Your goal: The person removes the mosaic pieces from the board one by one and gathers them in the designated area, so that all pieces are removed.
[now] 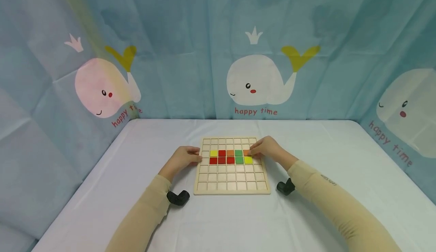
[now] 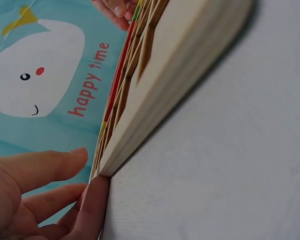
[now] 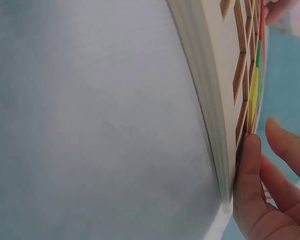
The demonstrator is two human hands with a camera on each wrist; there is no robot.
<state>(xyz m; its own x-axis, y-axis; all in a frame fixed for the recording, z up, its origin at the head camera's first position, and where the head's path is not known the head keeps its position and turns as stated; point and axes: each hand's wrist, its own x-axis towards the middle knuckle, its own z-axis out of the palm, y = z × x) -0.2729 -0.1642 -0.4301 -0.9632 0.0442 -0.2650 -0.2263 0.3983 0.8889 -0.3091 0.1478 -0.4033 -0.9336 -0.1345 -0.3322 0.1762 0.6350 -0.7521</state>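
Observation:
A wooden grid board (image 1: 222,186) lies flat on the table with two rows of coloured square tiles near its middle. The upper row runs yellow (image 1: 213,153), red, orange, green (image 1: 238,153), then an orange tile (image 1: 246,152) partly covered by my right hand (image 1: 270,149). Below are several red tiles (image 1: 221,160), a green one and a yellow tile (image 1: 248,160). One right fingertip (image 3: 252,145) rests at the board's surface by that row's end, the other fingers spread apart from it. My left hand (image 1: 184,158) touches the board's left edge with loosely extended fingers.
A white cloth covers the table (image 1: 218,221). Blue curtains (image 1: 190,55) printed with whales stand behind it and at both sides. A black wrist device sits below each sleeve, the left one (image 1: 178,198) and the right one (image 1: 285,187), near the board's front corners.

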